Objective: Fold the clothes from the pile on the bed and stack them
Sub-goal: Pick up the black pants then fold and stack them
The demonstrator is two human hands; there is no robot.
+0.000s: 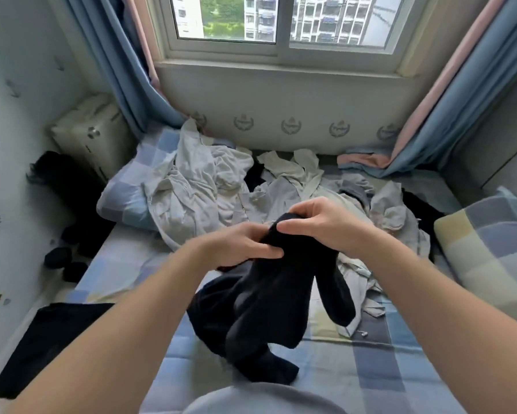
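Far to the left of the grip and nearer the person, a flat folded black cloth (51, 336) lies smooth at the edge of the blue-and-cream checked bed sheet (370, 369). Beyond it, two small round dark bundles (58, 256) sit near the wall. The left hand (239, 245) makes the left half of the grip, with its fingers curled round the bunched top of a long navy-black knit garment (269, 297) and the thumb lying across it. The garment is soft and matt, shaped like thick tubes. Its gathered end points up and away toward the window, and its long axis runs from the grip down toward the person. One tube hangs just right of centre with a rounded free end. A longer one drops below the grip and its crumpled tip rests on the sheet. The right hand (320, 225) closes the grip from the other side, thumb and fingertips pinching the same top edge, touching or nearly touching the left hand. Behind the grip, a pile of pale grey and cream clothes (197, 186) lies wrinkled and loose across the bed. Well to the right of the grip rests a plump checked pillow (490, 243) in blue, grey and yellow.
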